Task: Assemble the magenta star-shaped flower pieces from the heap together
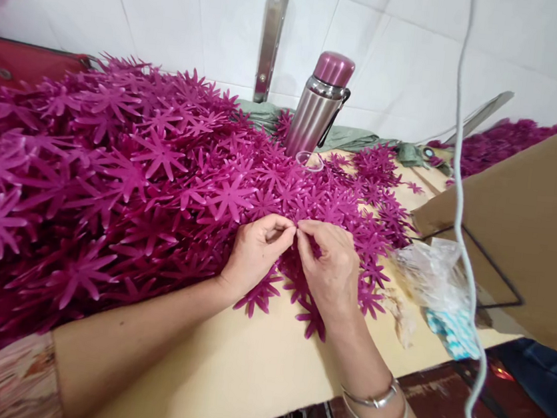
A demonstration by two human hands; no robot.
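Observation:
A large heap of magenta plastic flower pieces (pixel 112 170) covers the left and middle of a pale wooden table (pixel 240 366). My left hand (pixel 254 250) and my right hand (pixel 329 268) meet at the heap's near edge, fingertips pinched together and touching each other. Whatever they pinch is too small to make out, among the flower pieces. Loose flowers (pixel 259 294) lie under both hands. Two silver bangles (pixel 376 411) ring my right wrist.
A steel flask with a magenta cap (pixel 318 106) stands behind the heap, before a white tiled wall. A cardboard box (pixel 534 211) sits at right, a crumpled plastic bag (pixel 435 274) beside it. A white cable (pixel 459 209) hangs in front. More flowers (pixel 497 143) lie far right.

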